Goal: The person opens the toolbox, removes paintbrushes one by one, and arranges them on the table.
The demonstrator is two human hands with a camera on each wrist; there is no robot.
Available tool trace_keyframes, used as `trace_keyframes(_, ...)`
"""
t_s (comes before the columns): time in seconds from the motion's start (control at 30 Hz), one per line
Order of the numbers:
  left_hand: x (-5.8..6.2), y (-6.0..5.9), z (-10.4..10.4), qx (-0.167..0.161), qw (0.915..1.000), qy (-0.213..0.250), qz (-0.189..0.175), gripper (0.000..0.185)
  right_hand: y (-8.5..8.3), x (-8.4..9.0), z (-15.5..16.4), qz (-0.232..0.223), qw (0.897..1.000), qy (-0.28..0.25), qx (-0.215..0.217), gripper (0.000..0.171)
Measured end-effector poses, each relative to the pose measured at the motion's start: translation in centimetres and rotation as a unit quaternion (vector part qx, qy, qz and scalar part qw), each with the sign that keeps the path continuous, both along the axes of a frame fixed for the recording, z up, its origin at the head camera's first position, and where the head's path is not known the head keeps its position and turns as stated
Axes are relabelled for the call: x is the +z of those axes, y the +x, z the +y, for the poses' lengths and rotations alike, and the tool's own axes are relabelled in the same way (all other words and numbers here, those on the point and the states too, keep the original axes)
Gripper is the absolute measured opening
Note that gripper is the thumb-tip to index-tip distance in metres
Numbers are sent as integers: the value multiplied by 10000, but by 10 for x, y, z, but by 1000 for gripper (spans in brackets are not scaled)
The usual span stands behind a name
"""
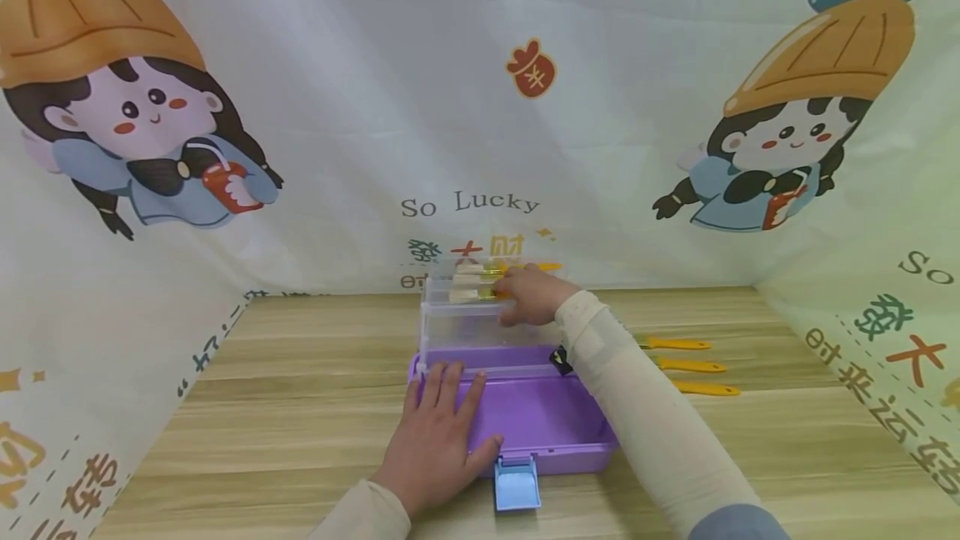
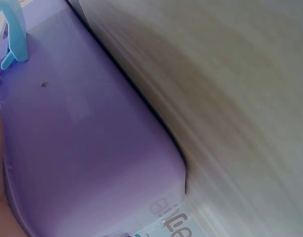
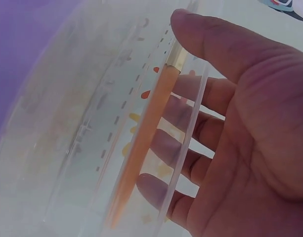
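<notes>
A purple storage box (image 1: pixel 536 411) stands on the table with its raised clear plastic trays (image 1: pixel 465 329) behind it. Several paintbrushes (image 1: pixel 463 296) with pale bristles lie in the upper tray. My right hand (image 1: pixel 536 294) reaches over that tray's rim. In the right wrist view its spread fingers (image 3: pixel 180 148) show through the clear wall, tips along the orange handle of one paintbrush (image 3: pixel 151 123). The thumb stays outside the wall, across the ferrule. My left hand (image 1: pixel 438 440) rests spread on the box's front left part; the left wrist view shows mostly the box's purple side (image 2: pixel 87 128).
Several more yellow-handled tools (image 1: pixel 693 366) lie on the table at the right, partly behind my right forearm. A light blue latch (image 1: pixel 517 486) hangs at the box's front. A small black item (image 1: pixel 560 360) sits at the back edge. A printed cloth (image 1: pixel 360 107) surrounds the table.
</notes>
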State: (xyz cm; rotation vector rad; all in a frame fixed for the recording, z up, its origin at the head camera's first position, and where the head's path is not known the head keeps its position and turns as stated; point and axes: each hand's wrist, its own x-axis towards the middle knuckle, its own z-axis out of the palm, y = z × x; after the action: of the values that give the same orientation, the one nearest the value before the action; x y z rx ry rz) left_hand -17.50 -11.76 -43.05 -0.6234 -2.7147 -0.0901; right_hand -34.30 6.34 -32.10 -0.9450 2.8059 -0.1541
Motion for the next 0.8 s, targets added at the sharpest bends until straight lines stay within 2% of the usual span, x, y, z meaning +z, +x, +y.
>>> trace_keyframes(0.17, 0, 0, 0, 15, 10000, 24, -19, 79, 3, 1, -2, 28, 9999, 158, 7, 60)
trace_keyframes(0.47, -1, -1, -1, -25, 9999, 55, 154, 78, 2, 2, -5, 154, 9990, 407, 86, 61)
trace_keyframes(0.63, -3, -2, -1, -73, 9995, 68, 292, 78, 3, 2, -6, 151, 9989, 438, 123, 60)
trace_keyframes(0.8, -3, -2, -1, -82, 9996, 103, 254, 77, 6, 2, -6, 98, 9989, 392, 225, 55)
